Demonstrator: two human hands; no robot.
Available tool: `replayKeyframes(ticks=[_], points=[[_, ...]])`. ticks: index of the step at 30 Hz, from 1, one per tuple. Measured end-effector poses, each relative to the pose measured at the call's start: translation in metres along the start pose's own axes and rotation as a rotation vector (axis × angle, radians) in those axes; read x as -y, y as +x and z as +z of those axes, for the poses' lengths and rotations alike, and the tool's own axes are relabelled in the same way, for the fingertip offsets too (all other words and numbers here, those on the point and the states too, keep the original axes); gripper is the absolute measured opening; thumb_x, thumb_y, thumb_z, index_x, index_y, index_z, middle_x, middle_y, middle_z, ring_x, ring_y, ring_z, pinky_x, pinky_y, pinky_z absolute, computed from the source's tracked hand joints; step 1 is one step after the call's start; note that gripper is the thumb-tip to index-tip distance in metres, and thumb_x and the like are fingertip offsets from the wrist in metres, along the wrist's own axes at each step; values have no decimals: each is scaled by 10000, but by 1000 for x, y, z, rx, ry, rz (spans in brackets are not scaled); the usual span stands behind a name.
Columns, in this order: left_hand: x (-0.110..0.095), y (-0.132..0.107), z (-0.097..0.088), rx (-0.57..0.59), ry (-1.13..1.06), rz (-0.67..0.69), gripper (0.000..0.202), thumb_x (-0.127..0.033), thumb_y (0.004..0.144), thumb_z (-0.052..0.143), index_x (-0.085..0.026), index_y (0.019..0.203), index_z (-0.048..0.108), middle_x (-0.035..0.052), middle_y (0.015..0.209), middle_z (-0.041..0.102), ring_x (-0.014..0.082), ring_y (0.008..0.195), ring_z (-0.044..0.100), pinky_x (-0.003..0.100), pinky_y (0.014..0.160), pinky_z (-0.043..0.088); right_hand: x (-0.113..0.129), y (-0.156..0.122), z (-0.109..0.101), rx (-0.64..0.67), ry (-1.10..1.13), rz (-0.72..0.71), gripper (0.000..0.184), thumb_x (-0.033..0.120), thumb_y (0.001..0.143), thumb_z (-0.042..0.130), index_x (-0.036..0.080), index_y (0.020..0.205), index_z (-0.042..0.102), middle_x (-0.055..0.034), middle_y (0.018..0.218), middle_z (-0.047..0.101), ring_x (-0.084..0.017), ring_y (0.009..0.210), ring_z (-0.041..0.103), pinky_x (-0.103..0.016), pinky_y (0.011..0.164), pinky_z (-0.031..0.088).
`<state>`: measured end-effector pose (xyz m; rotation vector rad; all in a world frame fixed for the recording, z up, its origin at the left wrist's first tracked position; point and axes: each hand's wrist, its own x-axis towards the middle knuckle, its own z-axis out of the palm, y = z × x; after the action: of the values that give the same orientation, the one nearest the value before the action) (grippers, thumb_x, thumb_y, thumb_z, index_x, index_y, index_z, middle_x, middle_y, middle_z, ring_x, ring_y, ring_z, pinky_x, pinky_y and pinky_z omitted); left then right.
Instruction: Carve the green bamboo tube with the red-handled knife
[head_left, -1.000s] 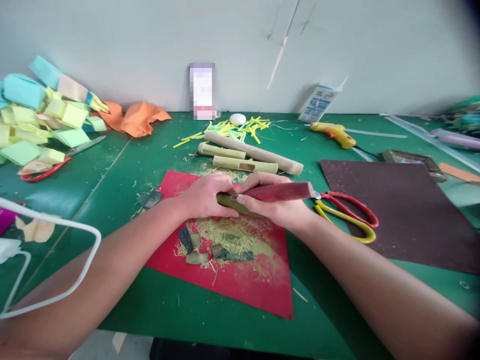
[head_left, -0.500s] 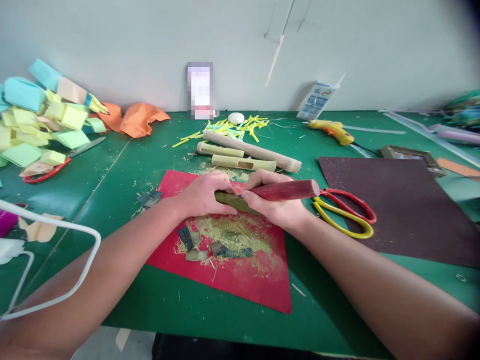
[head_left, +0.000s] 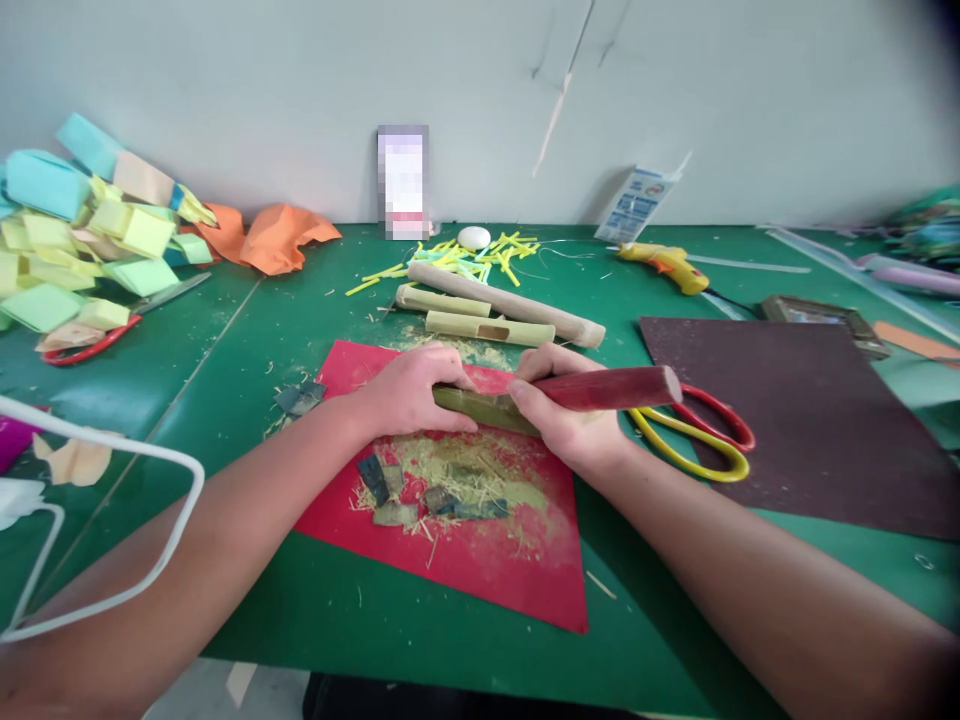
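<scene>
My left hand [head_left: 412, 392] is closed round a green bamboo tube [head_left: 487, 408] lying crosswise over a red sheet [head_left: 517, 590]. In my right hand [head_left: 574, 410] is a tool with a thick red wooden handle [head_left: 611, 388], its butt pointing right. The tool's working end is hidden by my fingers or too thin to make out, close to the tube's upper side. My right fingers are wrapped round the handle, beside the tube's right end. Pale shavings [head_left: 480, 465] and several dark scraps [head_left: 394, 513] lie on the sheet below both hands.
Beyond my hands lie cut bamboo pieces [head_left: 487, 328] and a long wooden stick [head_left: 517, 305]. Red and yellow scissors handles [head_left: 724, 470] rest by a dark board [head_left: 810, 430]. A yellow glue gun [head_left: 667, 268] sits behind. Folded papers [head_left: 60, 230] and a white cable [head_left: 191, 500] are left.
My right hand has slid a little to the right with the red-handled tool, showing more of the bamboo tube. My left hand stays nearly still, still gripping the tube.
</scene>
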<state>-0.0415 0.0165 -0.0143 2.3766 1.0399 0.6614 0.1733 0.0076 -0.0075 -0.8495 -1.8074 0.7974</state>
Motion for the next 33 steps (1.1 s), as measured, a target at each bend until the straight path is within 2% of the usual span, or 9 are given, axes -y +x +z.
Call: replayKeyframes(ticks=[3,10,21,33], points=[[2,0,1,-4,-2,24,333,-464,715,773,-203,905,689,15,840,598,180,844,552,318,765,429,3,1,0,-14,-18,12,169,282,780,655,220,651,565,13,640,600,-123,573,527,-276,540,437],[2,1,2,-16,-11,36,333,-455,716,775,-189,874,651,8,837,595,171,835,549,308,754,426,8,7,2,95,-40,52,126,332,747,743,214,764,702,-3,753,725,-142,652,649,-262,607,525],[3,0,2,-27,-23,44,327,-442,704,787,-188,849,640,5,832,592,169,828,553,310,745,429,7,8,2,137,47,95,146,343,742,770,221,803,720,-10,816,757,-158,705,699,-273,661,575],[3,1,2,-26,-18,28,316,-434,703,783,-192,844,637,3,825,584,168,821,547,314,738,430,5,7,3,138,80,139,180,371,734,780,218,810,724,-18,832,753,-171,739,703,-296,700,574]])
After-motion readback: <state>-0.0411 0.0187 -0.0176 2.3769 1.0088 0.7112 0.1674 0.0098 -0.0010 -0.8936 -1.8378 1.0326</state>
